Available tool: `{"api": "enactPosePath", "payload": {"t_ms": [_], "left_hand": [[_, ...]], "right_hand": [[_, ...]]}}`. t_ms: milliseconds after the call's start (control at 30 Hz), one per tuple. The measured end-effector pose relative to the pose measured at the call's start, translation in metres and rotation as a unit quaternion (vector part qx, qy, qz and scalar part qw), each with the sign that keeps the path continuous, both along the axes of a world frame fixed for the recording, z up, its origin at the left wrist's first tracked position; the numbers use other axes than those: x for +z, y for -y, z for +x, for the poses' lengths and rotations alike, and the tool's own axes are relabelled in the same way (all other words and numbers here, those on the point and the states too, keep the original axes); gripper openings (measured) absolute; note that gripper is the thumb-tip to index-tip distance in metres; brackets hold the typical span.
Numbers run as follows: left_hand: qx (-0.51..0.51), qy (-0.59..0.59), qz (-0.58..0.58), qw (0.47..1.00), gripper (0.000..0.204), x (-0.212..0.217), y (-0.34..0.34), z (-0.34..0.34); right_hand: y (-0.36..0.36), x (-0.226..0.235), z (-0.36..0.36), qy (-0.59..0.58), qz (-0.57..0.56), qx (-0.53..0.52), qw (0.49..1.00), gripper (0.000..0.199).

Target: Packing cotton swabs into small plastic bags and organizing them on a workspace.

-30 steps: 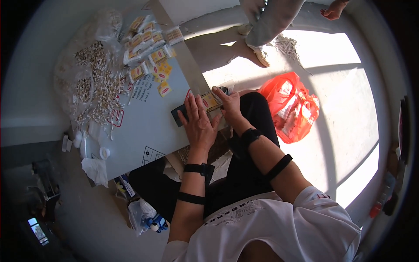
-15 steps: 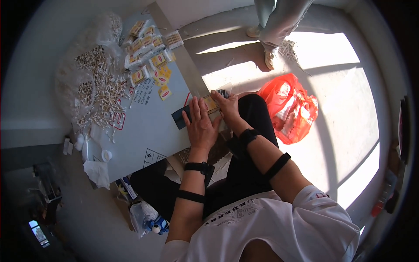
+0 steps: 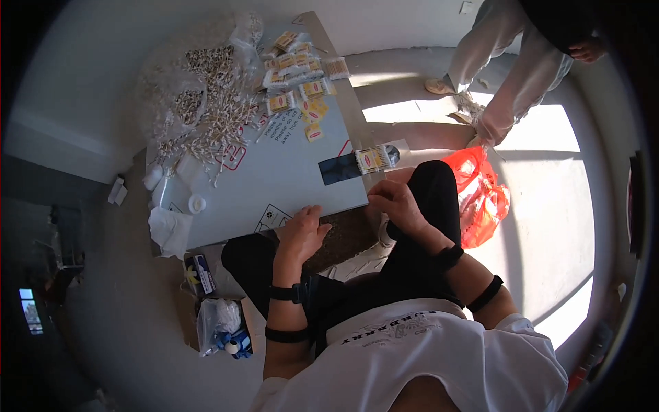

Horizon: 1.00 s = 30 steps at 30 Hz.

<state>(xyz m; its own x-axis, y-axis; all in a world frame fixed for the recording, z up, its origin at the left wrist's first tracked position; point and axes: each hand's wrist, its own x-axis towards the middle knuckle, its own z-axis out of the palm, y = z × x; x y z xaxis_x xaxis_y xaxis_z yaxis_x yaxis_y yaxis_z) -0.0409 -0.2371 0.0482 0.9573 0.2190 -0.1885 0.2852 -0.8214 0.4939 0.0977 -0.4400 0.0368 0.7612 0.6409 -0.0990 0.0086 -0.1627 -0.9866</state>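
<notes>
Grey lettered board, yellow-labelled swab pack at its right edge, left hand loosely open at front, right hand pinched near corner, contents unclear.

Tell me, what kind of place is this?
Perhaps a simple indoor workroom, though I can't be sure: a big heap of loose cotton swabs and some small packets of swabs lie on a grey tabletop.

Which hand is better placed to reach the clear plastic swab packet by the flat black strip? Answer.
Probably the right hand: it sits by the near right corner of the rectangular grey tabletop, visibly closer to the packet; the left hand is farther left, at the near edge.
</notes>
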Motion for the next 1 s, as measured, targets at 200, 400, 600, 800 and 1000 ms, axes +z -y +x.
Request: {"api": "enactPosePath", "payload": {"t_ms": [200, 400, 600, 800, 1000], "left_hand": [[0.034, 0.143, -0.104, 0.984, 0.037, -0.027, -0.036, -0.011], [0.182, 0.198, -0.013, 0.963, 0.037, -0.036, -0.116, 0.035], [0.155, 0.279, 0.166, 0.933, 0.037, -0.030, -0.164, 0.133], [0.156, 0.188, 0.190, 0.951, 0.016, -0.055, -0.156, 0.117], [0.164, 0.209, 0.146, 0.953, 0.017, -0.056, -0.102, 0.069]], "right_hand": [[-0.061, -0.015, -0.025, 0.079, -0.057, 0.151, 0.984, 0.013], [-0.148, 0.000, 0.039, 0.119, -0.102, 0.115, 0.981, 0.018], [-0.258, -0.017, 0.095, 0.254, -0.101, 0.052, 0.961, 0.021], [-0.302, -0.033, 0.111, 0.323, -0.170, 0.073, 0.928, 0.027], [-0.336, -0.028, 0.104, 0.322, -0.239, 0.064, 0.914, 0.016]]}}
